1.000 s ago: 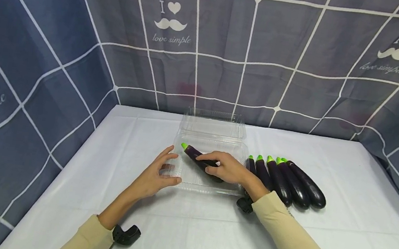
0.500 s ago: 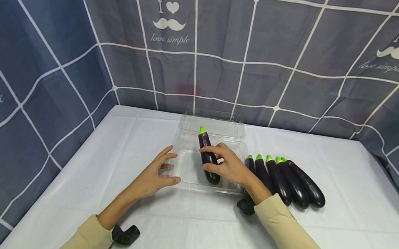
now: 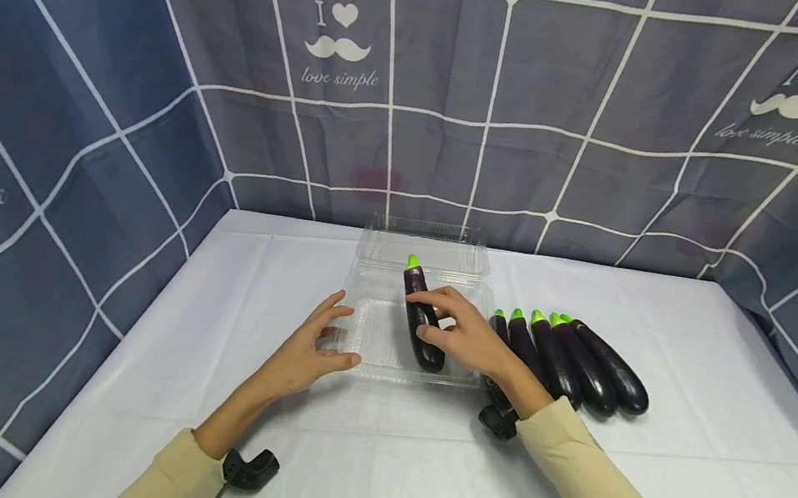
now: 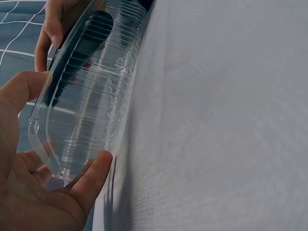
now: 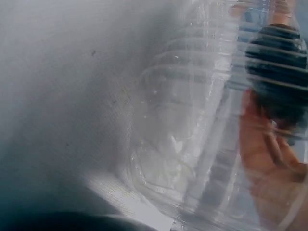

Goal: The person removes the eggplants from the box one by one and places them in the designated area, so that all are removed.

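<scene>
An eggplant [image 3: 422, 319], dark purple with a green stem end, is over the base of a clear plastic clamshell box [image 3: 379, 339]. My right hand [image 3: 460, 329] grips it from the right, stem pointing to the back. In the right wrist view the eggplant [image 5: 276, 67] shows blurred through the ribbed plastic. At the box's front left corner, my left hand [image 3: 309, 355] holds the wall between thumb and fingers. The left wrist view has that thumb at the rim of the box [image 4: 91, 96] and the fingers along its side. Whether the eggplant touches the box floor I cannot tell.
Several more eggplants [image 3: 583, 370] lie side by side on the white tablecloth [image 3: 378, 465], right of the box, close to the right forearm. The box's lid [image 3: 424, 252] stands open at the back. Grey-blue checked curtains [image 3: 454, 63] enclose the table at the back and sides.
The eggplant has turned from a slant toward the left to nearly front-to-back, then shifted slightly right with my right hand. My left hand has stayed at the box corner.
</scene>
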`<state>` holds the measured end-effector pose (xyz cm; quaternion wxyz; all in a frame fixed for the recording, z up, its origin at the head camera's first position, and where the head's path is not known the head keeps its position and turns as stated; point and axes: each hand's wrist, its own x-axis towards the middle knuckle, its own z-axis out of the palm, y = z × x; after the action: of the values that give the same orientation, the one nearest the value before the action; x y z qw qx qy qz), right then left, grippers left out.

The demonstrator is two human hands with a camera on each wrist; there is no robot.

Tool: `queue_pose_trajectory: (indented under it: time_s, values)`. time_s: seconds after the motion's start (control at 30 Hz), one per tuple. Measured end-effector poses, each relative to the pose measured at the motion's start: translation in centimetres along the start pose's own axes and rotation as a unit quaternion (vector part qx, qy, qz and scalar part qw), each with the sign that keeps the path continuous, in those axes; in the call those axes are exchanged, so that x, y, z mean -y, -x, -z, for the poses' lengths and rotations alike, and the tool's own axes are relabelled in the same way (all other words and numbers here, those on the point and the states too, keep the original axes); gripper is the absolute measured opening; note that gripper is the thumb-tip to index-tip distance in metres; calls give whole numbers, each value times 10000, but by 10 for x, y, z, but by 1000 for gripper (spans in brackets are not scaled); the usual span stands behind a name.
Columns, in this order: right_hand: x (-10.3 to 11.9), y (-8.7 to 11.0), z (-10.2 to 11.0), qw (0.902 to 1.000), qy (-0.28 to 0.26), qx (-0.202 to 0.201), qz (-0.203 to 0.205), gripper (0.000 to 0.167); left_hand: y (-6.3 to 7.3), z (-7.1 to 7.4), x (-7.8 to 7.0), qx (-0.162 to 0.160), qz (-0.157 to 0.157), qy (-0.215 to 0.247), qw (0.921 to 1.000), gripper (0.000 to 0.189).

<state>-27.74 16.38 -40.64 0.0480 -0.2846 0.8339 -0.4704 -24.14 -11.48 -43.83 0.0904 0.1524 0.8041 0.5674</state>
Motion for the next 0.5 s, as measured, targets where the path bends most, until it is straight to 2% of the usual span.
queue_pose_trajectory:
  time_s: [0.3,0.5]
  values:
    - [2,7,3,9996,-229,-183,43,42,1,0,1,1,-19,24,10000,74]
    - [6,12,9,9995,-65,-315,-74,40,0,1,2,25,-32,-43,10000,76]
